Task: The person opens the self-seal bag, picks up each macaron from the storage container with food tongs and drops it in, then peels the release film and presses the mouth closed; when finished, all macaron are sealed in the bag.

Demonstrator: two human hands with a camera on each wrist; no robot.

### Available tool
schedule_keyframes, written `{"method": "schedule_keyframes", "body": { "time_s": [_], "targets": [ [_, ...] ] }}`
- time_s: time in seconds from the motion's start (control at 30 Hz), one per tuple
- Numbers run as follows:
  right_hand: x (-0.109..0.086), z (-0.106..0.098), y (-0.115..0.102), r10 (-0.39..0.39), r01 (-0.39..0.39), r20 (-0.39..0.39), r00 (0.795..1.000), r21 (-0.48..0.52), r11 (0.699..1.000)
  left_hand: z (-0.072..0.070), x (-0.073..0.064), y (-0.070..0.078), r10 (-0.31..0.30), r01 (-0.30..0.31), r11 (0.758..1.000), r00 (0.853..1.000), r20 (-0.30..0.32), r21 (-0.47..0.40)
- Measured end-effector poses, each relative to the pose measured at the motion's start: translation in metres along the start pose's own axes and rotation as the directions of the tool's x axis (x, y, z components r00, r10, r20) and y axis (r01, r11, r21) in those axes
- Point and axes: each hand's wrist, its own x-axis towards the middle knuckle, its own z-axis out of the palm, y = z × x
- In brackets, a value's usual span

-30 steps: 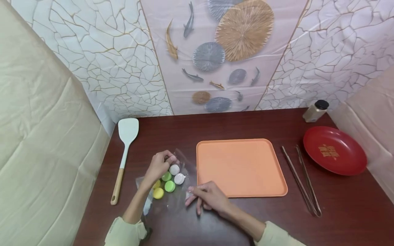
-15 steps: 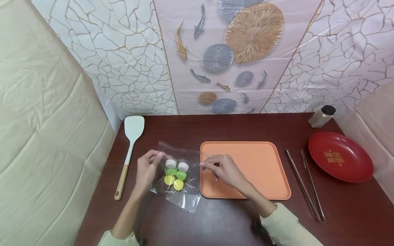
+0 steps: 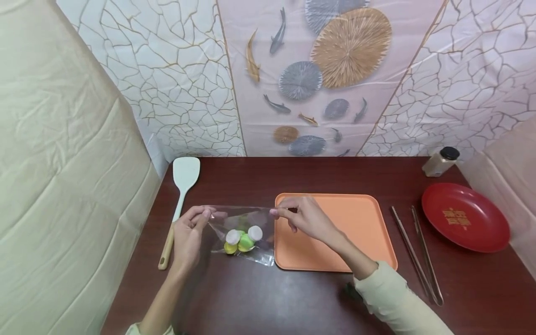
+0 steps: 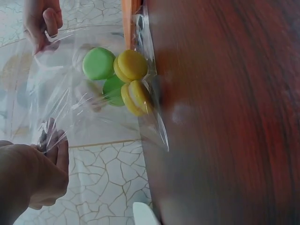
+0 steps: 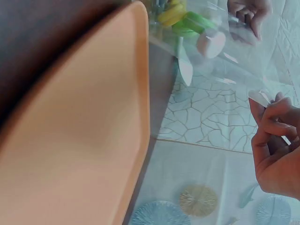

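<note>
A clear plastic bag [image 3: 265, 237] hangs between the two hands, its upper edge stretched level in the head view. My left hand [image 3: 189, 235] pinches its left upper corner, and my right hand [image 3: 307, 218] pinches the right one between thumb and finger. Low inside the bag sit several macarons: white [image 3: 255, 233], green [image 3: 245, 242] and yellow [image 3: 230, 248]. From the left wrist, green macarons [image 4: 99, 63] and yellow macarons [image 4: 133, 65] show through the plastic, with the white ones blurred behind it. The right hand is over the left part of the orange tray [image 3: 343, 251].
A white spatula [image 3: 186, 174] with a wooden handle lies at the left, close to the left hand. Metal tongs [image 3: 418, 256], a red plate [image 3: 465, 216] and a black-capped jar [image 3: 440, 162] are at the right. A patterned cloth wall [image 3: 305, 125] stands behind the table.
The bag has gone from lying near the table to hanging stretched between both hands. The right hand rose to the bag's upper corner, and the macarons slid together at the bottom.
</note>
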Motion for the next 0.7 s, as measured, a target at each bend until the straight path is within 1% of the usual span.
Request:
{"method": "schedule_keyframes", "body": {
  "time_s": [0.13,0.27,0.37,0.43,0.53,0.6,0.7],
  "targets": [
    [0.005,-0.006,-0.004,-0.070,0.070,-0.023,0.997,-0.005,0.998,-0.003,-0.003,0.003,0.068,-0.068,0.998,0.998,0.006,-0.015],
    [0.008,-0.010,-0.010,-0.132,0.132,-0.047,0.990,0.010,0.991,-0.005,-0.006,0.003,0.147,-0.147,0.989,0.989,0.013,-0.017],
    [0.010,-0.010,-0.012,-0.139,0.142,-0.070,0.988,0.040,0.989,-0.008,-0.007,0.002,0.190,-0.190,0.982,0.981,0.034,0.000],
    [0.010,-0.009,-0.011,-0.124,0.130,-0.078,0.989,0.070,0.989,-0.009,-0.006,0.000,0.188,-0.189,0.982,0.981,0.054,0.011],
    [0.009,-0.003,-0.004,-0.087,0.094,-0.068,0.994,0.110,0.989,-0.010,-0.006,-0.005,0.158,-0.159,0.987,0.984,0.083,0.013],
    [0.008,0.000,0.001,-0.064,0.071,-0.059,0.996,0.121,0.990,-0.009,-0.007,-0.009,0.146,-0.147,0.989,0.985,0.090,0.005],
    [0.006,0.003,0.007,-0.043,0.050,-0.052,0.998,0.128,0.991,-0.006,-0.007,-0.011,0.164,-0.163,0.987,0.982,0.091,-0.011]
  ]
}}
